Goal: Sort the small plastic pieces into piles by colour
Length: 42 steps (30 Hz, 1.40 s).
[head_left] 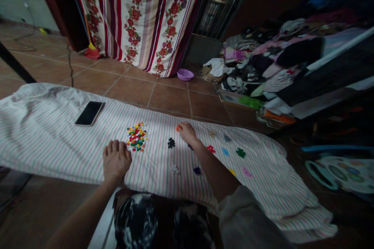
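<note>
My left hand (117, 159) lies flat on the striped cloth (157, 124), fingers stretched out, beside a mixed pile of small coloured pieces (136, 137). Further right, my right hand (187, 132) has its fingers pinched at a small orange piece (178, 128); whether more lie under the fingers is hidden. Around that hand are small single-colour groups: black pieces (171, 142), white pieces (175, 169), dark purple pieces (197, 170), red pieces (210, 149), blue pieces (225, 151), green pieces (241, 152), pink pieces (247, 172) and yellow pieces (232, 172), the last partly behind my forearm.
A phone (90, 113) lies on the cloth at the left. Beyond are a tiled floor, a purple basin (185, 74), a red broom (92, 52) and a flowered curtain (137, 15). Heaped clothes (280, 58) fill the back right.
</note>
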### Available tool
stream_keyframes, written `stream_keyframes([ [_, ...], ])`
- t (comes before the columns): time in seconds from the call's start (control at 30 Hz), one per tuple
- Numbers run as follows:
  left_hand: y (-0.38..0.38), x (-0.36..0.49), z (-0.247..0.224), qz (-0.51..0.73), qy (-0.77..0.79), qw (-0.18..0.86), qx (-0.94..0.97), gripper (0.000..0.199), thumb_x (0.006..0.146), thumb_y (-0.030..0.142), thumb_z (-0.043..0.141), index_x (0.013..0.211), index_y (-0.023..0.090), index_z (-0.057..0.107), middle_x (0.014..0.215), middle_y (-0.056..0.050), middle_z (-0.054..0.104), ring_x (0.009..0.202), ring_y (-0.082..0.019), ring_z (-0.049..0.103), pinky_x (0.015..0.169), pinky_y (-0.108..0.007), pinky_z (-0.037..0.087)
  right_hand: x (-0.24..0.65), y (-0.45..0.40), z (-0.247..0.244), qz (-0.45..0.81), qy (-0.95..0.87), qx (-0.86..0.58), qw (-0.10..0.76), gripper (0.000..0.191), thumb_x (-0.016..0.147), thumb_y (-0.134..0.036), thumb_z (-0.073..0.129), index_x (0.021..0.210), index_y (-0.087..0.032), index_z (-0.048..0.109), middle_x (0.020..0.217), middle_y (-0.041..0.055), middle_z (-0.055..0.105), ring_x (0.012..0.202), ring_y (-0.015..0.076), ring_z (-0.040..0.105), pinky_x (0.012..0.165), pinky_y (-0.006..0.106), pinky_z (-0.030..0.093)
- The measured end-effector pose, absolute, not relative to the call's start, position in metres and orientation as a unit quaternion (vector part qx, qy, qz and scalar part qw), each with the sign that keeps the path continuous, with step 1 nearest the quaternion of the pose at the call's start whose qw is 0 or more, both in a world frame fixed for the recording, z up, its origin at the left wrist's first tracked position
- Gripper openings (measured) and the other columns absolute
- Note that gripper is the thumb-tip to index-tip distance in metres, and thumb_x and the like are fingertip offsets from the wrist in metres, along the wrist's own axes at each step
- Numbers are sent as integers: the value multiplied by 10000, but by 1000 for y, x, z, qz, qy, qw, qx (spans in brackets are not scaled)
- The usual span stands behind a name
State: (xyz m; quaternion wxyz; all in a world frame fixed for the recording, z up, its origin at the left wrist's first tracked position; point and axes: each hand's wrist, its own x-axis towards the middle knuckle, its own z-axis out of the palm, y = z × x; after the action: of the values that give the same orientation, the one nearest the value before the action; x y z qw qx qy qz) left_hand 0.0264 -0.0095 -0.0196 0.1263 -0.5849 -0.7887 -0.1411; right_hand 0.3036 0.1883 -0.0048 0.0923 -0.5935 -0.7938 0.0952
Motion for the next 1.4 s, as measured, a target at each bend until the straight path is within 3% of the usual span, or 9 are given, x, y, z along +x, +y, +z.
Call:
stream_keyframes([
  [0.57, -10, 27, -19, -144, -787, 126, -586, 295, 893, 292, 355, 998, 160, 598, 1154, -150, 582, 1193, -310, 468, 1001, -452, 338, 307, 182, -4, 103, -791, -596, 86, 274, 892, -189, 491, 1068, -194, 701, 1110, 89, 682, 1052, 191, 580, 901, 264, 406],
  [0.8, -10, 26, -20, -138, -790, 120, -585, 291, 894, 297, 365, 1009, 165, 598, 1166, -144, 584, 1203, -305, 462, 1017, -449, 326, 297, 182, 4, 81, -800, -580, 131, 295, 888, -152, 484, 1089, -183, 697, 1159, 86, 661, 1084, 195, 560, 951, 278, 403],
  [1.2, -9, 25, -20, -152, -786, 114, -588, 298, 883, 281, 388, 1014, 140, 616, 1184, -168, 590, 1214, -326, 459, 1022, -469, 332, 224, 183, -7, 138, -874, -431, 179, 326, 870, -64, 471, 1046, -176, 722, 1059, 81, 700, 1014, 176, 608, 957, 298, 444],
  [1.4, -8, 26, -20, -153, -787, 111, -587, 308, 885, 271, 390, 1039, 132, 617, 1193, -172, 594, 1230, -326, 459, 1030, -472, 330, 173, 183, -1, 154, -904, -366, 156, 355, 907, -71, 448, 1149, -170, 687, 1157, 94, 672, 1067, 170, 593, 982, 286, 429],
])
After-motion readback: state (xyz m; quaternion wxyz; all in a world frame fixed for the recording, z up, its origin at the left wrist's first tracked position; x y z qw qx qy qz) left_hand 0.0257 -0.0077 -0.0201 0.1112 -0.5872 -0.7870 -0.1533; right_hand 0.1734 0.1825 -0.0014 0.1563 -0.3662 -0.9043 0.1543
